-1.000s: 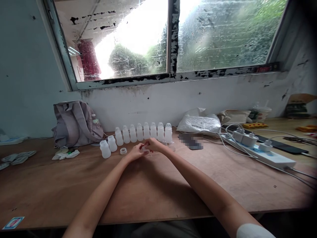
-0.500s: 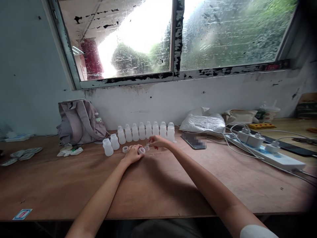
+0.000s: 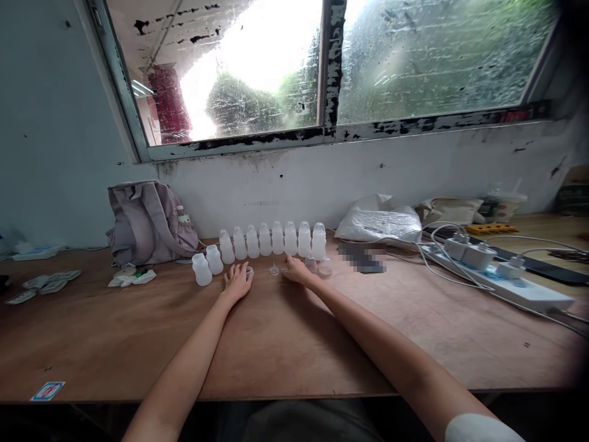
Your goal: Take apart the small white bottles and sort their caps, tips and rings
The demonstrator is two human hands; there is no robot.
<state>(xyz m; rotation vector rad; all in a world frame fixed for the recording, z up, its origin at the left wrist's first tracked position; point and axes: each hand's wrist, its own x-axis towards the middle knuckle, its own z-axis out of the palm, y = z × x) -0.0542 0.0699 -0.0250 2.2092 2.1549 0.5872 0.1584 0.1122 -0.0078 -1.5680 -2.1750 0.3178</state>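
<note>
My left hand [image 3: 238, 282] lies low over the table with its fingers spread, a small clear ring [image 3: 249, 271] at its fingertips. My right hand [image 3: 296, 270] is closed at the fingertips near a small clear piece, too small to make out. Between the hands a clear nipple-like part [image 3: 274, 269] rests on the wood. Right of my right hand are a clear cap [image 3: 311, 264] and a round ring [image 3: 324, 271]. Behind stands a row of several capped white bottles [image 3: 253, 242]. Two uncapped bottles [image 3: 202, 271] stand at the row's left end.
A grey backpack [image 3: 147, 224] leans at the back left beside crumpled tissue [image 3: 132, 277]. At the right are a silvery bag [image 3: 381, 224], a blurred-out phone [image 3: 368, 261] and a white power strip [image 3: 529, 288] with cables. The table's front edge [image 3: 276, 400] runs nearest me.
My left hand has opened and moved off the ring it held. My right hand has shifted slightly right, leaving the clear part on the table. The cap and ring beyond it now show.
</note>
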